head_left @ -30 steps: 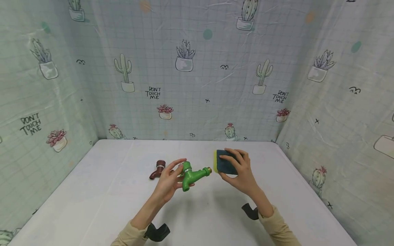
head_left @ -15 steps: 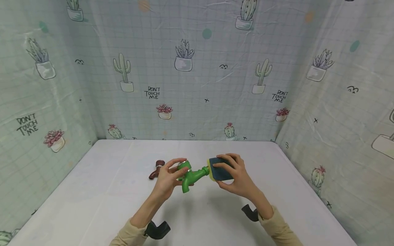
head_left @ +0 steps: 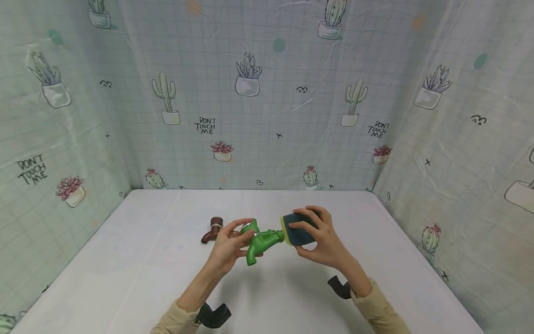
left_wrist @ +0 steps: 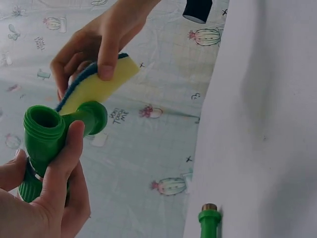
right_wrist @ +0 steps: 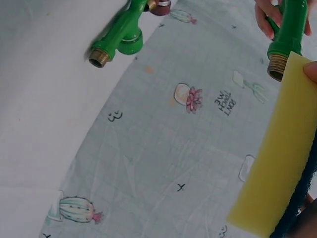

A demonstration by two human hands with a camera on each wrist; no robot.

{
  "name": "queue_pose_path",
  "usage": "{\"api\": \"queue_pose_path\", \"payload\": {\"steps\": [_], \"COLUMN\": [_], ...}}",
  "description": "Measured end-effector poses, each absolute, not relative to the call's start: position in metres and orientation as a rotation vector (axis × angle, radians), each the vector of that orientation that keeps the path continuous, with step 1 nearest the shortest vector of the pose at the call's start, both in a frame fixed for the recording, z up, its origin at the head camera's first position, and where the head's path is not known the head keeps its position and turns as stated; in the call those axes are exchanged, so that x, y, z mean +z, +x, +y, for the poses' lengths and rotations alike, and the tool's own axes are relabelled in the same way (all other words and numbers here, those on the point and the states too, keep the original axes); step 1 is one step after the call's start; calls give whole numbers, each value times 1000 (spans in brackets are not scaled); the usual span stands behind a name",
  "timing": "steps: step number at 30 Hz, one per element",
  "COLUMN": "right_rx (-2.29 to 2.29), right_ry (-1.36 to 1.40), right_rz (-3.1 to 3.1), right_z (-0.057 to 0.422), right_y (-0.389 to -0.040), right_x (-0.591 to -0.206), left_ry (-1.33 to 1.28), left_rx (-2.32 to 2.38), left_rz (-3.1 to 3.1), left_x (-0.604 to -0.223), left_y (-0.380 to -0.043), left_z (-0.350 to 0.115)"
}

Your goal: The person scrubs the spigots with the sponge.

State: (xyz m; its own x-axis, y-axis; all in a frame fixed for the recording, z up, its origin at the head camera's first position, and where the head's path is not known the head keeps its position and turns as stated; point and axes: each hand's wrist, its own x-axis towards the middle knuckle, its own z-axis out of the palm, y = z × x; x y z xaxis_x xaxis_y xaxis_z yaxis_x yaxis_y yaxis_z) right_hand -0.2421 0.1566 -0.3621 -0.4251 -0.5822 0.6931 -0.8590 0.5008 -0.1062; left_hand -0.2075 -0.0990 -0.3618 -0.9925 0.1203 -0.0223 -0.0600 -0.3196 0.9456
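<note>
My left hand grips a green tap by its knob end, clear above the table, with the spout pointing down. The threaded brass inlet of this tap shows in the right wrist view, right at the edge of the sponge. In my right hand is that sponge, pinched between thumb and fingers. One face of it is yellow foam, the other a dark blue-green scouring layer. In the left wrist view the sponge bends slightly and overlaps the tap's inlet end.
A dark red tap lies on the white table beyond my left hand. Another green tap lies near it, mostly hidden in the head view. Cactus-patterned sheeting surrounds the table. Black curved pieces sit at both wrists.
My right hand has brought the sponge left and down from beside the tap to its inlet end. My left hand has turned the tap slightly, its spout now a little lower.
</note>
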Motion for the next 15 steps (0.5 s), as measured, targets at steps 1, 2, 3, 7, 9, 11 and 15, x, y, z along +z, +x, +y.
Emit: {"api": "queue_pose_path", "payload": {"steps": [1, 2, 3, 7, 9, 11, 15], "right_rx": [612, 613, 605, 605, 603, 591, 604], "right_ry": [1180, 1189, 1196, 1210, 1217, 1222, 1206], "right_rz": [-2165, -2173, -2179, -2179, -2178, -2189, -2198], "right_z": [155, 154, 154, 157, 159, 162, 170], "right_y": [-242, -242, -242, -236, -234, -233, -233], "right_x": [-361, -361, -362, -368, -370, -370, -369], "left_ry": [81, 79, 70, 33, 3, -13, -8], "left_rx": [2463, 2463, 2472, 2501, 2514, 2540, 2594], "left_rz": [1761, 1762, 1748, 1687, 1648, 1596, 1478], "left_x": [-361, -361, -360, -359, -361, -362, -362], "left_y": [-207, -207, -206, -205, -205, -206, -210], "left_z": [-99, -100, -100, -101, -101, -102, -103]}}
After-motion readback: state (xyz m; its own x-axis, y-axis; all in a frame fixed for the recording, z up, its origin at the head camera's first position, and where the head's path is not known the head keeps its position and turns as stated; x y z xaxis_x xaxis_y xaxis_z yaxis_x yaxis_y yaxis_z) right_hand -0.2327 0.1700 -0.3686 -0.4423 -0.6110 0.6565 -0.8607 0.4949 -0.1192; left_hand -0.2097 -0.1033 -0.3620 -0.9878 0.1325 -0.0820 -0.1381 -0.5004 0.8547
